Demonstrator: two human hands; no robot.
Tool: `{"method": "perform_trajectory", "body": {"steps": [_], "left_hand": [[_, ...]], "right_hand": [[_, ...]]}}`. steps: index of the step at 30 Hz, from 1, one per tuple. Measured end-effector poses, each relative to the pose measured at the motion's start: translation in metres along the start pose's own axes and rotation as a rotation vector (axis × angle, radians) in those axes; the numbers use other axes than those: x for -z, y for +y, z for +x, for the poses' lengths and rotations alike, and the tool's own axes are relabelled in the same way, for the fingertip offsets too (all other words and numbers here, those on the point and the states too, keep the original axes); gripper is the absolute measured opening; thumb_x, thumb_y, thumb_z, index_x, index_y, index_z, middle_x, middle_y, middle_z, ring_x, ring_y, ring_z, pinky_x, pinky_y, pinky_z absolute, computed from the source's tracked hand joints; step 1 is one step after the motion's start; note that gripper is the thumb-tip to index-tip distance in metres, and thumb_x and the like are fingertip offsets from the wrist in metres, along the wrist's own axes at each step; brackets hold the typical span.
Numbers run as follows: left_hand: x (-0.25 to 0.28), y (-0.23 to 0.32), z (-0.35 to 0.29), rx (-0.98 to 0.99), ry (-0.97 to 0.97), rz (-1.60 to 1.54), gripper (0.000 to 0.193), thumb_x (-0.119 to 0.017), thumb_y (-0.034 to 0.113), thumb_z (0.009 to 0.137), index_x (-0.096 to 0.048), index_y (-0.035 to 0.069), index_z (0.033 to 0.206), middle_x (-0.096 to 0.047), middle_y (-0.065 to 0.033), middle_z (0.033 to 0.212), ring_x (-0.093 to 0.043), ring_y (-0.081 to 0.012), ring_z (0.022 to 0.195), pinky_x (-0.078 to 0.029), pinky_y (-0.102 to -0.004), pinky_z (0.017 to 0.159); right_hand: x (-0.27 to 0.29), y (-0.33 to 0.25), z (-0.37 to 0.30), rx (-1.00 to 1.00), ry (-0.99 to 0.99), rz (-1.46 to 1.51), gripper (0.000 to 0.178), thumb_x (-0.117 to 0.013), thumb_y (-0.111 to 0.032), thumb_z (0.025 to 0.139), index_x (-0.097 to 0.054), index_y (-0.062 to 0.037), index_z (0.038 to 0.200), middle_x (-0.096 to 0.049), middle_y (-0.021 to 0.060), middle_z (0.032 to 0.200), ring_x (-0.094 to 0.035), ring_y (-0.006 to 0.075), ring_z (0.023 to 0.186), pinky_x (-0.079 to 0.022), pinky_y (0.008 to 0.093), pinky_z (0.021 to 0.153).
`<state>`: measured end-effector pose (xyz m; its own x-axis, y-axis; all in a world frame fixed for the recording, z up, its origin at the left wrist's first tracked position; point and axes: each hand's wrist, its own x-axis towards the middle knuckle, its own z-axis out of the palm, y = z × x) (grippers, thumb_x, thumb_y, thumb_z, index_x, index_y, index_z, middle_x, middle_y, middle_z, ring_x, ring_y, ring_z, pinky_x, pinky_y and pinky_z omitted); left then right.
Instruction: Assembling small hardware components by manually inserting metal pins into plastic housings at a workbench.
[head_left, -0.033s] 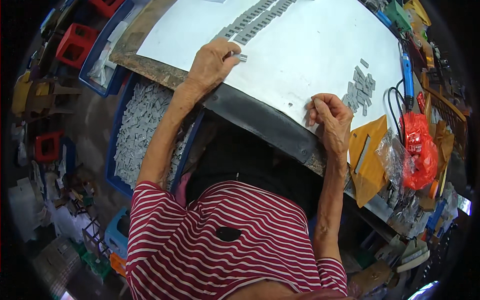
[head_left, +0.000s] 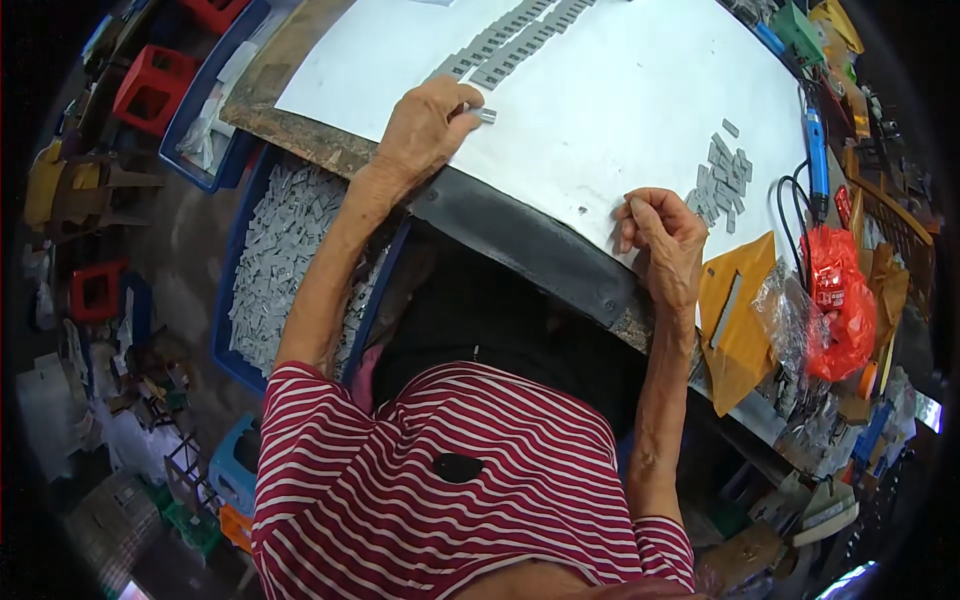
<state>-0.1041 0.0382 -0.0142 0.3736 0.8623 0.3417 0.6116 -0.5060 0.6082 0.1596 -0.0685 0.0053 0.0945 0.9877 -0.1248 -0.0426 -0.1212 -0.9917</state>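
Note:
My left hand (head_left: pixel 425 130) is closed in a pinch around a small grey metal piece (head_left: pixel 486 116), whose shiny end sticks out past the thumb. It rests at the near left part of a white sheet (head_left: pixel 590 120) on the table. Just beyond it, two slanting rows of flat grey pieces (head_left: pixel 505 62) run toward the far edge. My right hand (head_left: pixel 668 240) is at the near right, its thumb and fingers pressed together. Whether a small thing is between them is hidden. Right of that hand lies a loose pile of grey pieces (head_left: pixel 720 185).
A blue electric screwdriver (head_left: pixel 817 150) with a black cord stands at the right, by a red plastic bag (head_left: pixel 838 300) and a yellow-brown envelope (head_left: pixel 718 285). Under the table's left side, a blue bin (head_left: pixel 225 310) holds many grey pieces. Red stools (head_left: pixel 155 90) stand at the left.

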Motion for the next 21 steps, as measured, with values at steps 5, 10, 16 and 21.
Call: {"method": "perform_trajectory", "body": {"steps": [5,10,16,21], "left_hand": [[0.002,0.006,0.0,-0.008,0.001,-0.007,0.014,-0.058,0.01,0.075,-0.06,0.0,0.086,-0.055,-0.0156,0.08,-0.056,-0.0299,0.072,-0.045,-0.036,0.066],[0.001,0.008,0.0,0.001,0.037,-0.024,0.012,-0.058,0.008,0.075,-0.06,0.0,0.084,-0.056,-0.0145,0.079,-0.056,-0.0293,0.074,-0.045,-0.0355,0.067],[-0.002,0.002,0.007,-0.071,0.018,0.058,0.014,-0.06,0.002,0.074,-0.061,-0.001,0.087,-0.06,-0.012,0.08,-0.058,-0.0214,0.069,-0.047,-0.0279,0.062],[0.0,-0.002,0.015,-0.088,0.064,0.142,0.013,-0.059,0.001,0.075,-0.061,0.0,0.087,-0.06,-0.0122,0.081,-0.059,-0.0227,0.069,-0.046,-0.0289,0.061]], "right_hand": [[0.001,-0.002,-0.002,-0.005,0.008,-0.009,0.014,-0.053,-0.008,0.086,-0.057,0.0057,0.087,-0.059,0.0084,0.071,-0.051,0.0087,0.054,-0.045,0.022,0.049],[0.001,-0.004,-0.004,-0.009,0.018,0.006,0.014,-0.053,-0.008,0.086,-0.057,0.0055,0.088,-0.059,0.0082,0.071,-0.051,0.0087,0.054,-0.044,0.022,0.049],[0.002,-0.009,-0.011,-0.002,0.044,-0.017,0.013,-0.053,-0.008,0.086,-0.057,0.0051,0.087,-0.059,0.0073,0.071,-0.051,0.0088,0.054,-0.044,0.0219,0.049],[0.003,-0.019,-0.027,0.02,0.081,-0.043,0.012,-0.054,-0.006,0.085,-0.057,0.0049,0.088,-0.059,0.0069,0.072,-0.051,0.0086,0.054,-0.043,0.0212,0.049]]}}
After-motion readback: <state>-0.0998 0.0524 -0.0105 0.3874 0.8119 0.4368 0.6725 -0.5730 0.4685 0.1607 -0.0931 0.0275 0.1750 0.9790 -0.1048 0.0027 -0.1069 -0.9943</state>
